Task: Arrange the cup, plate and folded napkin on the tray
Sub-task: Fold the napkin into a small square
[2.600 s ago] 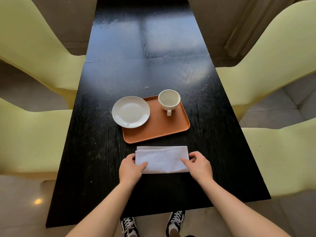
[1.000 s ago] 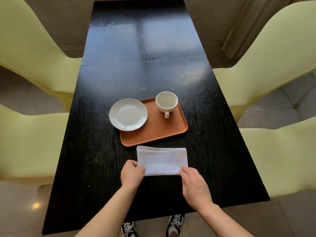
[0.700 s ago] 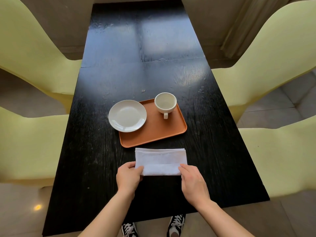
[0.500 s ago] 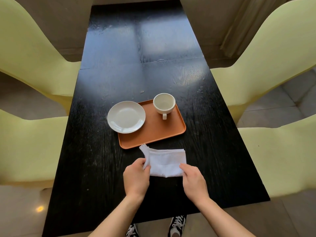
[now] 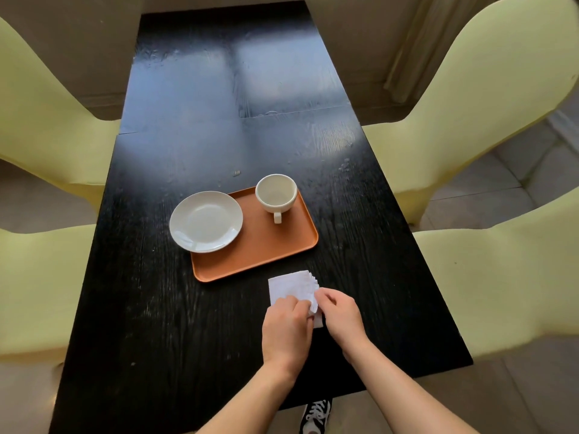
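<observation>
An orange tray [image 5: 269, 252] lies on the black table [image 5: 194, 145]. A white cup [image 5: 276, 194] stands at the tray's far right corner, handle toward me. A white plate [image 5: 206, 221] rests on the tray's left rim, overhanging the table. The white napkin [image 5: 289, 288], folded to a small square, lies on the table just in front of the tray's near right corner. My left hand [image 5: 286, 330] and my right hand [image 5: 340, 314] both pinch its near edge, covering that part of it.
Pale yellow chairs [image 5: 488, 98] stand along both long sides of the table, two on each side. A black-and-white sneaker [image 5: 315, 416] shows under the table's near edge. Tiled floor lies to the right.
My left hand carried the napkin's left end over to the right, folding it in half. The napkin is now a small square and both hands meet at its near edge.
</observation>
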